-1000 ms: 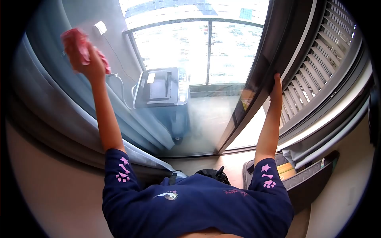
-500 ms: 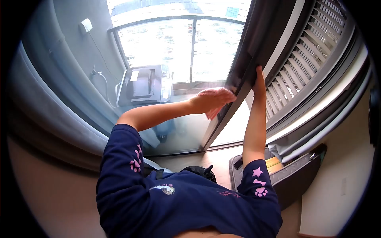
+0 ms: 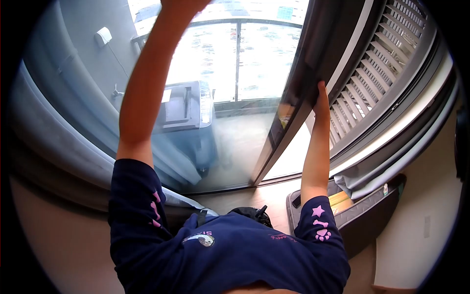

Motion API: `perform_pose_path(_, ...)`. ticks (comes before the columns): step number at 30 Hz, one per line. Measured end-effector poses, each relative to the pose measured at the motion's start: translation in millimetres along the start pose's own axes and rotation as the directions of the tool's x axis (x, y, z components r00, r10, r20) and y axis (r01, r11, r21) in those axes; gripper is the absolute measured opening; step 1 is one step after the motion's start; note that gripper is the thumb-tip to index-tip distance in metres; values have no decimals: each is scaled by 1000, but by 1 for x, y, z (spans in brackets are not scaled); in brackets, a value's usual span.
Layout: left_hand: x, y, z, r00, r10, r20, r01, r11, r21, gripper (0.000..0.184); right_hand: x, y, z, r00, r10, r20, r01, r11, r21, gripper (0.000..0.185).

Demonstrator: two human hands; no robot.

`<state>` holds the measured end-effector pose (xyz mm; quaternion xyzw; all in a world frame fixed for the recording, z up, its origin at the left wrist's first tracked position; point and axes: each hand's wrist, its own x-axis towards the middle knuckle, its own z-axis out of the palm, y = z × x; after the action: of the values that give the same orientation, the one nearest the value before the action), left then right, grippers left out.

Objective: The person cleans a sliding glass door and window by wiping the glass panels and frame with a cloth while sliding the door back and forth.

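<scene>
A sliding glass door (image 3: pixel 240 152) with a dark frame (image 3: pixel 301 93) stands in front of me, its glass hazy low down. My right hand (image 3: pixel 320 100) grips the edge of that frame, thumb upright and fingers hidden behind it. High at the top edge of the view, my left hand (image 3: pixel 185 4) is reaching up across the glass. Its fingers are cut off by the view, and the pink cloth it held earlier does not show.
Behind the glass stand a grey lidded machine (image 3: pixel 183 105) and a balcony railing (image 3: pixel 238 63). A louvred shutter (image 3: pixel 372 73) is at the right. Curtains (image 3: pixel 58 127) hang at the left. A grey padded container (image 3: pixel 362 210) sits below my right arm.
My left hand has swung from beside the door frame up and left to the top of the view, taking the pink cloth out of sight. My right hand stays on the frame.
</scene>
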<state>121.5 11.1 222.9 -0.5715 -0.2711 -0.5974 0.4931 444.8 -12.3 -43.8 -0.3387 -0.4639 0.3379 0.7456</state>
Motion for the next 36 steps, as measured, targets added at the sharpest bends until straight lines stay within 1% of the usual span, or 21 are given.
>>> perform_pose_path(1,-23,15,-5,996,91,11,-91,995,-28,50,2,0,-1,1000,2,3,-2,1000,-10,76)
perform_pose_path(3,-100,47,-7,912,249,327,-202,964,-171,48,3,1,-4,1000,8,3,-8,999,-32,75)
perform_pose_path(4,-153,68,-11,920,283,272,-201,934,-295,53,1,2,-4,1000,25,-6,-25,999,-23,75)
perform_pose_path(7,-281,113,-60,773,571,277,-532,821,-208,57,7,7,-7,999,44,-21,-44,999,-18,75)
perform_pose_path(9,-338,97,-87,172,899,402,-633,413,-654,54,8,11,-14,998,46,-37,-47,998,-37,75)
perform_pose_path(11,-318,80,-85,231,891,390,-747,419,-516,49,9,8,-12,1000,5,-17,-6,999,-46,76)
perform_pose_path(13,-250,56,-64,690,654,311,-590,757,-281,44,9,12,-13,1000,22,1,-22,999,-23,76)
perform_pose_path(15,-173,1,-41,814,464,350,-318,860,-399,44,10,15,-18,999,35,-2,-35,999,-22,75)
perform_pose_path(16,-130,-24,-36,852,355,384,-197,898,-394,44,9,16,-19,999,44,-2,-44,999,-24,75)
perform_pose_path(19,-32,-93,-37,980,123,158,-128,992,21,48,1,4,-4,994,26,-104,-30,999,-36,77)
perform_pose_path(21,-36,-121,-34,999,2,-54,0,1000,31,46,1,2,-4,995,55,-83,-57,998,-25,77)
perform_pose_path(23,-81,-120,-30,929,-368,43,362,876,-319,48,-1,0,-2,995,58,-80,-61,998,-26,77)
perform_pose_path(24,-100,-95,-35,987,-142,-70,135,986,-95,52,-2,-3,0,995,49,-84,-52,998,-34,76)
perform_pose_path(26,-168,-43,-55,935,-76,347,62,997,52,55,-2,-5,3,996,46,-76,-49,998,-33,76)
perform_pose_path(27,-221,-18,-55,943,97,319,-73,994,-86,56,-2,-5,1,996,55,-63,-56,998,-25,75)
perform_pose_path(28,-271,15,-66,881,140,452,-36,972,-231,54,-2,-5,1,997,66,-52,-67,998,-16,75)
perform_pose_path(29,-303,46,-80,826,327,459,-223,937,-267,52,-3,-7,2,995,77,-61,-78,997,-7,75)
perform_pose_path(30,-353,65,-92,686,454,568,-282,886,-367,51,-3,-10,3,994,87,-71,-87,996,3,74)
perform_pose_path(32,-383,87,-114,219,844,489,-730,475,-492,54,0,-7,-3,993,95,-74,-95,995,12,73)
perform_pose_path(34,-438,81,-118,185,878,442,-656,445,-610,54,9,6,-18,995,77,-61,-76,997,14,73)
perform_pose_path(36,-395,68,-116,274,841,466,-638,522,-566,54,10,7,-19,998,7,-65,-9,999,-32,74)
